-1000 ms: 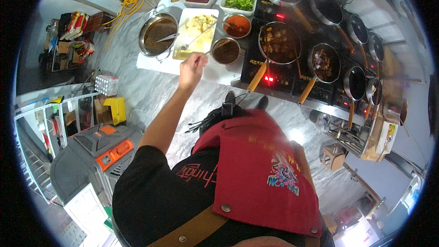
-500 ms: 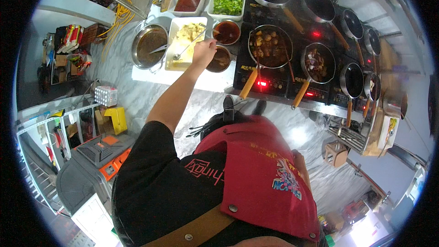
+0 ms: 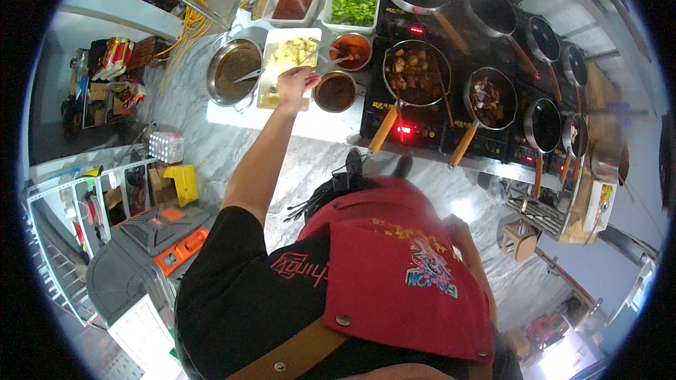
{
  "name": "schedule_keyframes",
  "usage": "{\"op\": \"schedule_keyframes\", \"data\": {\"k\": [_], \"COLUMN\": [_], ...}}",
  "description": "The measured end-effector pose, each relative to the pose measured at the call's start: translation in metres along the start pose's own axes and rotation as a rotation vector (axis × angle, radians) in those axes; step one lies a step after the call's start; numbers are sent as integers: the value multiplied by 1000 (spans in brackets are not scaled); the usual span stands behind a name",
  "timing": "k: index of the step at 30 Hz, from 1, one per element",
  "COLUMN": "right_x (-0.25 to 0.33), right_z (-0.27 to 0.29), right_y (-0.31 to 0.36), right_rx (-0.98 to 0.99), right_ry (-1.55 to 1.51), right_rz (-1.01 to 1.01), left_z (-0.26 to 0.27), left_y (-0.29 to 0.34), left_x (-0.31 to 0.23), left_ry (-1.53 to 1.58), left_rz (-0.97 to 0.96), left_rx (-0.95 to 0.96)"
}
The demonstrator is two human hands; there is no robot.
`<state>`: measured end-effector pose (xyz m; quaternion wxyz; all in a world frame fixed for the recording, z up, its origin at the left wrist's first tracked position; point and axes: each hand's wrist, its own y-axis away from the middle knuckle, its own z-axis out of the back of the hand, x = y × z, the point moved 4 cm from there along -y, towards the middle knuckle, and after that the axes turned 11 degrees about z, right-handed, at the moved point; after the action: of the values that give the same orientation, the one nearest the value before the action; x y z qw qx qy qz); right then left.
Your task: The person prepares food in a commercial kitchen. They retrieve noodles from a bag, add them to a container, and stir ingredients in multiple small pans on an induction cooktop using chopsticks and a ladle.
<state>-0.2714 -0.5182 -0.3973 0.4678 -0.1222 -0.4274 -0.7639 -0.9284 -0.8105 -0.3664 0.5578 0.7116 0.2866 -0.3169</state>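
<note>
My left hand (image 3: 296, 86) is over the near part of a white tray (image 3: 270, 100) of chunky yellow food (image 3: 292, 51). Its fingers are curled in, seemingly around the thin metal handle of a spoon (image 3: 274, 89); the hand covers most of it. Close by on the right stand a bowl of brown sauce (image 3: 335, 92) and a bowl of red sauce (image 3: 348, 46) with a utensil in it. To the left is a metal pot (image 3: 213, 79) of brown liquid with a ladle. My right arm (image 3: 470, 250) hangs by the red apron, its fingers hidden.
Behind are a tray of red sauce (image 3: 293, 5) and a tray of chopped greens (image 3: 354, 4). Rightward, black cooktops carry several pans, including a pan of brown stew (image 3: 417, 74) and a smaller pan (image 3: 491, 98), their wooden handles jutting toward me. A grey-orange case (image 3: 151, 236) stands at left.
My left hand has moved left, from beside the sauce bowls to over the tray of yellow food. My torso has turned slightly. The pans stay where they were.
</note>
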Motion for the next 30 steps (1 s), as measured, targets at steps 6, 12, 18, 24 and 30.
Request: {"op": "schedule_keyframes", "data": {"k": [6, 12, 18, 24, 30], "right_x": [-1, 9, -14, 13, 74], "right_z": [-1, 5, -4, 17, 66], "right_y": [-7, 2, 11, 21, -3], "right_rx": [23, -22, -20, -63, -118], "right_ry": [21, -62, 19, -109, -153], "right_rz": [-8, -111, -15, -112, 126], "left_z": [-29, -110, -151, -104, -4], "left_y": [48, 102, 119, 120, 116], "left_x": [-39, -33, -10, -23, 10], "left_ry": [0, -209, -585, -80, 78], "left_rz": [-74, -311, -739, -160, -15], "left_rx": [43, 286, 277, 128, -63]}}
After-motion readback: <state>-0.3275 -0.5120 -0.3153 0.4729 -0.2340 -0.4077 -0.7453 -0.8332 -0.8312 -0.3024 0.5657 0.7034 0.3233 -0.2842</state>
